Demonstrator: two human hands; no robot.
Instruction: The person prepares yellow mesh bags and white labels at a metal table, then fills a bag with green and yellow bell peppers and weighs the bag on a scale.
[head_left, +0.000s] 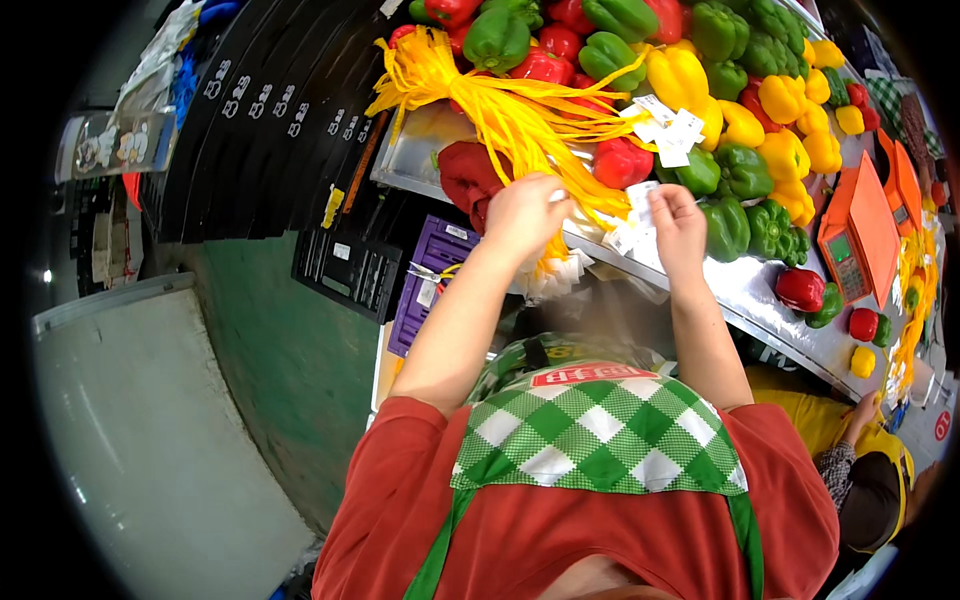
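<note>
A bundle of yellow mesh net strips (517, 112) lies across the metal table, with white paper tags at its ends. My left hand (529, 214) is curled over strands at the near edge; whether it grips them is hidden. Below it, more tagged ends (555, 274) hang over the edge. My right hand (679, 232) pinches a white tag (641, 202) between thumb and fingers. A dark red cloth item (472, 180) is beside my left hand. Another cluster of white tags (671, 127) rests against the peppers, and a red bell pepper (622, 161) sits between the strands.
Green bell peppers (727, 229) and yellow bell peppers (675, 75) are heaped behind my hands. To the right stands an orange scale (859, 232), with a co-worker's hand (866, 412) beyond the table edge. Stacked black crates (247, 112) and a purple crate (431, 277) are at left.
</note>
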